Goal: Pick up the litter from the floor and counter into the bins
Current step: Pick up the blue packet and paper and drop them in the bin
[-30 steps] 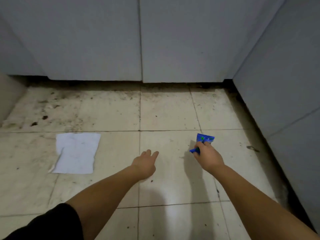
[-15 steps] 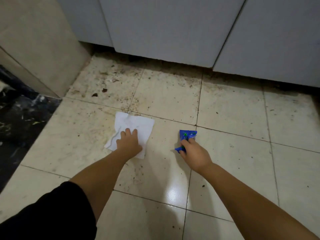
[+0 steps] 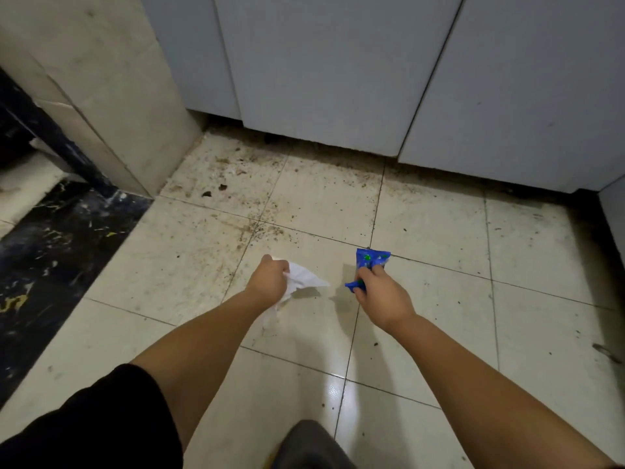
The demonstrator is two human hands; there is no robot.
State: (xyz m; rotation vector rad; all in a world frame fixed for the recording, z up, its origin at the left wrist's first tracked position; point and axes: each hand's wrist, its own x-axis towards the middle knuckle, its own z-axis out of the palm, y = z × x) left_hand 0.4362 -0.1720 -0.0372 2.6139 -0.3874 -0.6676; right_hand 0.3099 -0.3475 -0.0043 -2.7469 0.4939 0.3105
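Above dirty floor tiles [image 3: 439,231], left hand [image 3: 267,282] clutches white paper [image 3: 304,277], right hand [image 3: 380,294] grips blue wrapper [image 3: 370,260], seemingly crumpled.

I count two hands: the left hand [image 3: 269,282] and the right hand [image 3: 380,294]. Two pieces of litter: one white paper [image 3: 304,279] and one blue wrapper [image 3: 370,260]. Three grey cabinet doors [image 3: 321,69] along the floor's [image 3: 439,238] far edge.

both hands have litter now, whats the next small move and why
Probably lift both hands and turn to find a bin. The left hand grips the white paper, the right hand the blue wrapper; no bin is in view.
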